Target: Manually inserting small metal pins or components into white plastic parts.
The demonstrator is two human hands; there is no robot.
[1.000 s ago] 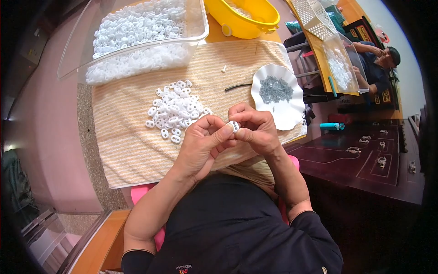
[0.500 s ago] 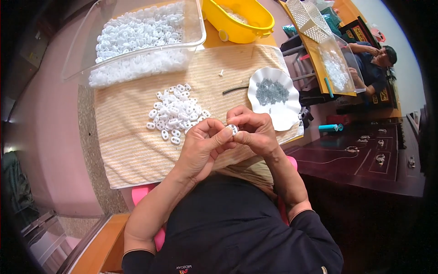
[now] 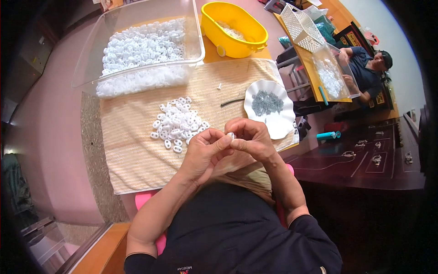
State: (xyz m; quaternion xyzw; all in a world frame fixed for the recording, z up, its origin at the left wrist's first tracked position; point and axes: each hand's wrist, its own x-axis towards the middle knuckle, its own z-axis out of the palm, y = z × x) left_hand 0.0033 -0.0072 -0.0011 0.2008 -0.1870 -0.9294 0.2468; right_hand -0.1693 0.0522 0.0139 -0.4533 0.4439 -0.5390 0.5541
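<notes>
Up top, I see one clear plastic bin (image 3: 86, 68) heaped with small white plastic pieces (image 3: 141, 45); one yellow tub (image 3: 255, 34) beside it holds a few pale bits; one white scalloped dish (image 3: 278, 125) carries a pile of tiny grey parts (image 3: 267, 101); a loose cluster of white pieces (image 3: 178, 124), too many to count, lies on the beige cloth (image 3: 132, 155); my left hand (image 3: 205, 153) and right hand (image 3: 253, 141) meet above the cloth's near edge, fingertips pinched together on one small white piece (image 3: 231, 135).

Bare mat (image 3: 132, 155) lies open at lower left of the frame. The loose pile (image 3: 178, 124) sits centre, the plate (image 3: 270, 108) right, the bin (image 3: 141, 50) and yellow tub (image 3: 233, 28) block the top.
</notes>
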